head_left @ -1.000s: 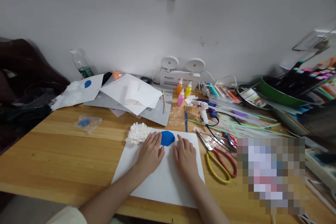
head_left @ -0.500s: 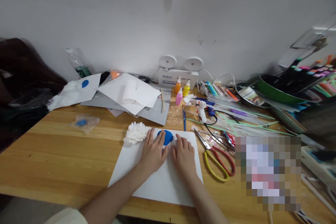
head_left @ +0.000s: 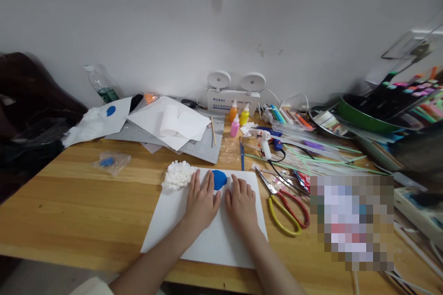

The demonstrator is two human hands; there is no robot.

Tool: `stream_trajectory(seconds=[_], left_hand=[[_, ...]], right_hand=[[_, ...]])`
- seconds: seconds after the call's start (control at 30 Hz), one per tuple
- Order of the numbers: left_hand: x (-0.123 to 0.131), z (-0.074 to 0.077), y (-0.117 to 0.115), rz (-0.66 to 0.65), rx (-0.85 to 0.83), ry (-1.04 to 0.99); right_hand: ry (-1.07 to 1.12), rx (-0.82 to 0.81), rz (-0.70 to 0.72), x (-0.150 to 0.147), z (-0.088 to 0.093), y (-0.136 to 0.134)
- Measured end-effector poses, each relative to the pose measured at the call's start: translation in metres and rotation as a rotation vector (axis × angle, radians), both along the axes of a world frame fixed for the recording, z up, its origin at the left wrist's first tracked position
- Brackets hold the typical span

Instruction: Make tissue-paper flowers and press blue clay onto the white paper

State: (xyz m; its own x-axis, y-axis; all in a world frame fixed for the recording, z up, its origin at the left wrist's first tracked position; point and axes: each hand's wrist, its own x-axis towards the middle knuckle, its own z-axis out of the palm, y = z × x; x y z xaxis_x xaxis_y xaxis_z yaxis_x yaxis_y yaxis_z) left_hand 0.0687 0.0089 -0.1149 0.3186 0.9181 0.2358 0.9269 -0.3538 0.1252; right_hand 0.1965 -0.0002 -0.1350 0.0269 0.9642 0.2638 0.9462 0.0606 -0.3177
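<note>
A white sheet of paper (head_left: 207, 239) lies on the wooden table (head_left: 79, 207) in front of me. My left hand (head_left: 201, 200) rests flat on it, fingers stretched out, its fingertips covering the left edge of a flattened blue clay blob (head_left: 219, 179). My right hand (head_left: 241, 203) lies flat on the sheet just right of the blob, fingers together and extended. A white fluffy clump (head_left: 177, 175) sits at the sheet's upper left corner, beside my left hand.
Scissors with yellow and red handles (head_left: 285, 209) lie right of the sheet. Behind are a glue gun (head_left: 266, 144), small paint bottles (head_left: 238, 117), a blue brush (head_left: 241, 152), stacked papers on a cutting mat (head_left: 173, 126), and a bagged blue piece (head_left: 110, 162). Markers and straws crowd the right.
My left hand has slid right and forward over the blue clay, covering more of it. My right hand has stayed beside it. The view shifted slightly.
</note>
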Motion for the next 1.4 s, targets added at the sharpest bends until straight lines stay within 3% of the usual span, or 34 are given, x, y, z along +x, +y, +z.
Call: stream_trajectory(seconds=[0.6,0.97,1.17,1.4], left_hand=[[-0.002,0.001,-0.020,-0.002,0.020,0.056],[-0.009,0.019,-0.029,-0.047,-0.044,0.087],[-0.008,0.026,-0.012,-0.062,-0.052,0.037],[0.005,0.010,0.008,-0.103,-0.036,-0.023]], right_hand=[[-0.033,-0.021,-0.029,-0.005,0.005,-0.001],[-0.043,-0.033,-0.033,-0.005,0.006,-0.001],[-0.040,-0.033,-0.022,-0.004,0.005,-0.001],[-0.033,-0.055,-0.014,-0.004,0.006,-0.001]])
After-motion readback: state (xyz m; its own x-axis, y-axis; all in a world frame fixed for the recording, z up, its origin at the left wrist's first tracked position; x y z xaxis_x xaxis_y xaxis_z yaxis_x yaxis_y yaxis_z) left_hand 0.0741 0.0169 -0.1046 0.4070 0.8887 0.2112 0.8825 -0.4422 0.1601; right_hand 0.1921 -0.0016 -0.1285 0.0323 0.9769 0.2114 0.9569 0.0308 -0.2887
